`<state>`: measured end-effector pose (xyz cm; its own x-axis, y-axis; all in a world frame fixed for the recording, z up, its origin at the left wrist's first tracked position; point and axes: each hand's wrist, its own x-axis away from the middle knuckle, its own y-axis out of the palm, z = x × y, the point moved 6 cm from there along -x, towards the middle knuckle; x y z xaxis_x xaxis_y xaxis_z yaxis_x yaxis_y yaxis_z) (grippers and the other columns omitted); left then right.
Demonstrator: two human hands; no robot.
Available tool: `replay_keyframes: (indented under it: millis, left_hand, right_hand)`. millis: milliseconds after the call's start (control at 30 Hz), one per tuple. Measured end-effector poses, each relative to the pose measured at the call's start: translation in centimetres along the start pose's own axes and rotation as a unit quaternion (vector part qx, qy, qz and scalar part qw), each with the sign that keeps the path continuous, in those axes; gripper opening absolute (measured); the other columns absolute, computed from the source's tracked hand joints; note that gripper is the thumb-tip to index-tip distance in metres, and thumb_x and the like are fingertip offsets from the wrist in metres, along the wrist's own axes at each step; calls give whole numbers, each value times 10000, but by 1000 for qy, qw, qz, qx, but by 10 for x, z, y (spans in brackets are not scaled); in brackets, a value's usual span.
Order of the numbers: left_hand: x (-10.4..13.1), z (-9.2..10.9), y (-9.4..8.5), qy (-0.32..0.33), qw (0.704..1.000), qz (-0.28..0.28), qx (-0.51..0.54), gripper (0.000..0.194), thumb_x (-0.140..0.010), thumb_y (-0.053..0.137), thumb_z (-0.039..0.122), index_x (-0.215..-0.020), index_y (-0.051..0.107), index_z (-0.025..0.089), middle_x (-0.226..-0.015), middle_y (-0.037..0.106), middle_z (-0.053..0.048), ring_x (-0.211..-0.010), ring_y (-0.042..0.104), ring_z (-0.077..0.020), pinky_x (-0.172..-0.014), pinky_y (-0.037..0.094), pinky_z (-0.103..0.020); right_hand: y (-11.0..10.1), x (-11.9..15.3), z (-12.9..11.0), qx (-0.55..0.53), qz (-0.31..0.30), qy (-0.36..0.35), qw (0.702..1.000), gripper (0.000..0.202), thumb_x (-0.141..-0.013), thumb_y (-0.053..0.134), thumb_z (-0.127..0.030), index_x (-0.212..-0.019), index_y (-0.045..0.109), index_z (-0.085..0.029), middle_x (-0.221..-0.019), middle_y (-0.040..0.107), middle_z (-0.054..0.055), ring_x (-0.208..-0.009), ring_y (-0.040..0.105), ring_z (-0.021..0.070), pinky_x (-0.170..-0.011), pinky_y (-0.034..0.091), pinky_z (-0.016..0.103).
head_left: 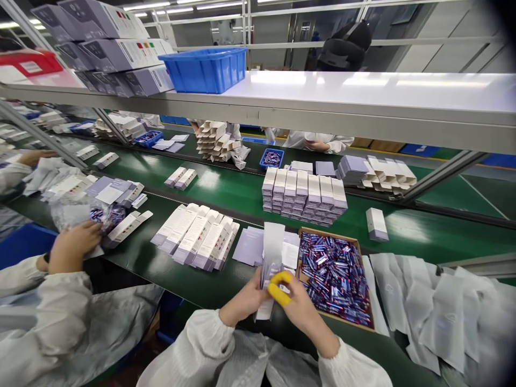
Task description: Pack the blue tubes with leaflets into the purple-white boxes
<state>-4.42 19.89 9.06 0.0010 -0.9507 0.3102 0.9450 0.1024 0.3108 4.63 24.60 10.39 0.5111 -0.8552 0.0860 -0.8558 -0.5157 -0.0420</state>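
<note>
At the front centre, my left hand (249,298) is wrapped round a small lavender and white box (265,309). A translucent white pouch (273,242) stands up from the box's upper end. My right hand (296,302), with yellow covers on two fingertips, is bent against the right side of the pouch and box; what lies between its fingertips is too small to tell. Lavender leaflets (249,246) lie behind my left hand. Right of my hands is a cardboard tray (365,285) filled with batteries (334,274).
Flat boxes (197,236) lie left of centre, stacked boxes (304,194) behind. White pouches (439,312) cover the right side. A shelf (322,113) crosses above, holding a blue bin (205,70). A co-worker's hand (74,247) is at the left; other people are across the belt.
</note>
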Motion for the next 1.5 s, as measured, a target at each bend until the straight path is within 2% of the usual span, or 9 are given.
replay_keyframes:
  millis: [167, 433, 533, 600, 767, 967, 1100, 1300, 1500]
  left_hand:
    - [-4, -8, 2, 81, 972, 23, -220, 458, -768, 480, 252, -1195, 333, 177, -1133, 511, -108, -1030, 496, -213, -890, 372, -338]
    - [11, -5, -7, 118, 857, 103, -492, 585, -814, 396, 379, -1334, 203, 197, -1187, 435, -131, -1035, 463, -255, -862, 383, -384]
    - [17, 26, -56, 142, 810, 257, -507, 371, -834, 359, 356, -1144, 450, 174, -1064, 500, -102, -993, 469, -213, -867, 380, -343]
    - [27, 54, -103, 111, 720, 414, -547, 262, -825, 373, 317, -952, 534, 154, -912, 530, -95, -925, 475, -226, -835, 379, -361]
    - [40, 101, -190, -28, 537, 569, -622, 387, -747, 470, 425, -983, 513, 121, -1001, 508, -140, -960, 454, -291, -795, 350, -399]
    - [22, 96, -201, -84, 548, 503, -663, 476, -650, 573, 452, -962, 500, 100, -967, 540, -146, -952, 477, -303, -784, 353, -390]
    - [30, 87, -169, -17, 616, 481, -624, 447, -740, 495, 392, -1087, 421, 119, -948, 576, -118, -869, 543, -257, -717, 404, -339]
    - [41, 61, -95, 184, 719, 240, -626, 411, -749, 495, 312, -1137, 423, 201, -1088, 569, -85, -982, 529, -233, -819, 410, -327]
    - [46, 58, -79, 236, 742, 210, -591, 436, -738, 500, 301, -1153, 407, 203, -1113, 556, -81, -1005, 517, -232, -802, 435, -343]
  right_hand:
    - [2, -12, 14, 155, 69, 62, 984, 178, -545, 637, -255, -473, 489, -189, -461, 485, -36, -477, 444, 118, -478, 355, 243]
    - [-34, -21, 45, -196, 191, 132, 953, 279, -405, 727, -244, -613, 560, -160, -584, 598, -20, -567, 570, 155, -531, 493, 291]
    - [-70, -26, 48, -221, 281, 108, 927, 377, -297, 767, -202, -602, 551, -160, -617, 601, -26, -596, 584, 165, -527, 531, 321]
    - [-81, -30, 50, -215, 296, 92, 926, 386, -283, 769, -181, -603, 553, -159, -633, 600, -25, -608, 587, 168, -519, 540, 315]
    - [-53, -31, 57, -203, 211, 101, 951, 348, -334, 750, -151, -633, 572, -163, -696, 625, -5, -678, 606, 197, -562, 552, 313]
    - [-32, -32, 55, -234, 209, 127, 941, 356, -361, 705, -133, -680, 555, -176, -662, 609, -31, -705, 607, 201, -545, 552, 321]
    - [-49, -42, 25, -269, 232, 87, 931, 399, -378, 696, -134, -746, 553, -192, -703, 619, -27, -704, 606, 199, -575, 555, 371]
    - [-44, -63, -24, -379, 182, 119, 899, 299, -489, 694, -219, -761, 571, -192, -772, 647, 33, -807, 611, 223, -668, 539, 386]
    - [-32, -65, -19, -322, 220, 103, 915, 431, -347, 767, -193, -720, 551, -171, -695, 627, -21, -683, 603, 178, -599, 541, 361]
